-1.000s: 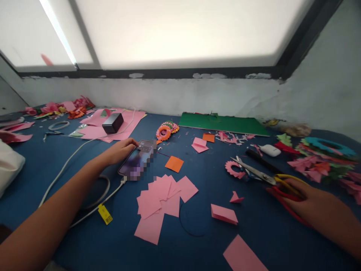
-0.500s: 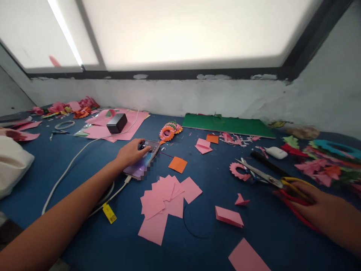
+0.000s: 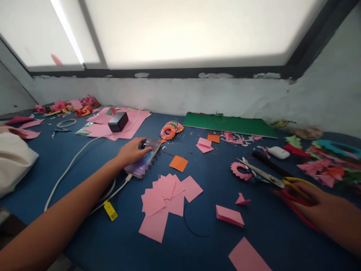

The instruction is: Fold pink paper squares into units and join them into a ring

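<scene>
My left hand (image 3: 132, 152) is at the upper left edge of a smartphone (image 3: 141, 165) lying on the table, with the thumb stretched over its lit screen. A white charging cable (image 3: 129, 178) is plugged into the phone's near end. At the right, my right hand (image 3: 318, 203) is closed round the yellow and red handles of a pair of scissors (image 3: 270, 178). Their blades point left, over a pink scalloped paper ring (image 3: 239, 171). Between the hands lie overlapping pink paper squares (image 3: 158, 197), an orange square (image 3: 178, 163) and a folded pink paper (image 3: 229, 216).
A black charger block (image 3: 118, 122) sits on pink sheets. Behind are scalloped paper rings (image 3: 168, 132) and a green board (image 3: 228, 124). Paper scraps (image 3: 321, 169) and a white earbud case (image 3: 278, 152) are at the right. Another person's hand (image 3: 12, 131) is at the far left.
The whole view has shifted very slightly. Both hands stay where they were, the left at the phone and the right on the scissors.
</scene>
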Motion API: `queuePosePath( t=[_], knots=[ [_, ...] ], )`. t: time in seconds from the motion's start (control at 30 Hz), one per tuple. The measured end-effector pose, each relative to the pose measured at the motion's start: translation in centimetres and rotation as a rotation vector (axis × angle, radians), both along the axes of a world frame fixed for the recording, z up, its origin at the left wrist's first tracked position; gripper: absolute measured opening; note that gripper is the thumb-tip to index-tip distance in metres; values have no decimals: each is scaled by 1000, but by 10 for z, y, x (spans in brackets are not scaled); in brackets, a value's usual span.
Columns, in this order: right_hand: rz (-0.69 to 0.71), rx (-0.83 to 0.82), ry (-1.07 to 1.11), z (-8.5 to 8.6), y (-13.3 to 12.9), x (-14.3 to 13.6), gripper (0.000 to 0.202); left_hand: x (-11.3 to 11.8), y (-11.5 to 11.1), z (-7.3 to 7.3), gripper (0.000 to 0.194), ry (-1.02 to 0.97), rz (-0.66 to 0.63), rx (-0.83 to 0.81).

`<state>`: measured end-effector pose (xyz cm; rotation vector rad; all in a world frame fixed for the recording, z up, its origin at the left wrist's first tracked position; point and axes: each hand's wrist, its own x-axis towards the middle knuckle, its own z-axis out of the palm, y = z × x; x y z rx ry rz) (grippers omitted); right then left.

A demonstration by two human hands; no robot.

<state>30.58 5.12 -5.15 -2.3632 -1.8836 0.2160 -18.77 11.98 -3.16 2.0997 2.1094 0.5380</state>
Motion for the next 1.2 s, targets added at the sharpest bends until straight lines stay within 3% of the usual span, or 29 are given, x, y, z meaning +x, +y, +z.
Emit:
queuePosePath(
  t=[0.47,0.7,0.9,1.0,1.2],
  knots=[
    [37,-9,84,14,-6,-9,53,-16,0,5,30,-185,-88,-72],
    [14,-26,55,5,-1,-2,53,-17,2,7,29,-197,-108,-65],
    [33,43,19,0,-1,0,59,-17,-7,18,31,-147,-139,-144],
    [64,102,52,-2,-1,0,59,-9,-11,20,31,-100,-101,-148],
    [91,182,99,-1,-6,-3,61,24,-17,14,34,70,99,-126]
  ],
)
